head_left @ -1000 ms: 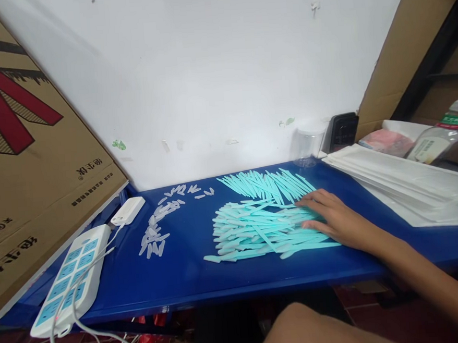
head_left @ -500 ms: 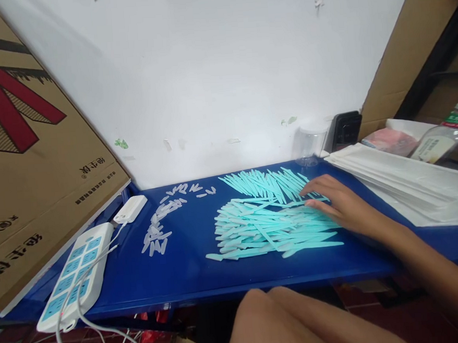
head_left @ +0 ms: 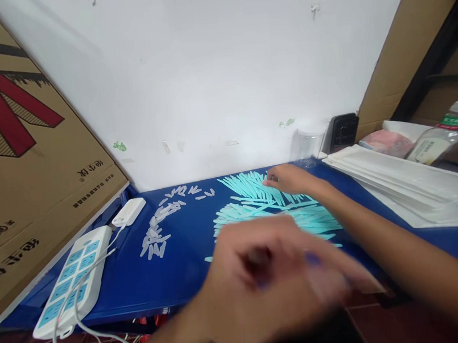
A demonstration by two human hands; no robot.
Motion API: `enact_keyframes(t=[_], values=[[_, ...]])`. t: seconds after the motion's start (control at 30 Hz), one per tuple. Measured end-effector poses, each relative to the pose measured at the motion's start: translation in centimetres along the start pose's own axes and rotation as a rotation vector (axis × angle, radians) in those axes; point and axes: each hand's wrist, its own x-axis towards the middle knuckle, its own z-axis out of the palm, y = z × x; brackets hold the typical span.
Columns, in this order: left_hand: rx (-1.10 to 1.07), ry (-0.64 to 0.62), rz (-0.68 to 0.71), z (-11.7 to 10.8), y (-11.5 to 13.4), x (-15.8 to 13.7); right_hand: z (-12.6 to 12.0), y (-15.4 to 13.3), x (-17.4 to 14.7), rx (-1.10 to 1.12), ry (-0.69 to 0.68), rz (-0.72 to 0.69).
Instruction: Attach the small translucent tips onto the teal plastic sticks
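Observation:
Many thin teal eyebrow razors (head_left: 249, 188) with pale blade ends lie in two heaps on the blue table (head_left: 189, 279). Over the back heap is my right hand (head_left: 288, 180), its fingers curled together with the tips down at the razors. Whatever those fingers pinch is too small to make out. My left hand (head_left: 267, 273) hangs close to the camera, large and smeared by motion, with the fingers bent and pointing right. It covers much of the front heap. Small translucent sleeve-like pieces (head_left: 165, 212) are scattered in a curved band left of the razors.
At left are a white power strip (head_left: 74, 279) with cables, a white adapter (head_left: 129, 212) and a large cardboard box (head_left: 49, 179). A clear jar (head_left: 310, 142) stands by the wall. White sheets (head_left: 402, 180) and a plastic bottle (head_left: 438, 136) occupy the right side.
My left hand has come into view from below, in front of the razors. My right hand has moved left and back, and its fingers have curled in over the back heap.

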Motion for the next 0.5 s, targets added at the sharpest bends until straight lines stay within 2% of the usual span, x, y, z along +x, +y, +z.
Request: enact_keyframes(t=[0.1,0.17,0.23,0.3,0.33,0.4,0.5], values=[[0.014,0.134,-0.009,-5.2,-2.6,6.3,1.6,0.1,0.6,-0.048,-0.009,0.030],[-0.026,0.146,-0.131,-9.7,-5.9,9.4,2.4,0.1,0.6,-0.069,-0.004,0.033],[0.008,0.196,-0.245,-14.1,-9.5,10.9,2.9,0.0,0.4,-0.083,0.003,0.031],[0.283,0.271,-0.341,-17.6,-12.7,11.1,3.1,-0.2,0.2,-0.097,0.006,0.026],[0.502,0.340,-0.370,-18.9,-14.0,10.9,3.2,-0.4,0.1,-0.104,0.005,0.022],[0.641,0.416,-0.392,-20.5,-16.0,10.3,3.3,-0.6,0.0,-0.119,0.009,0.017],[0.979,0.419,-0.345,-21.0,-17.7,9.6,3.6,-0.8,0.0,-0.143,0.016,0.014]])
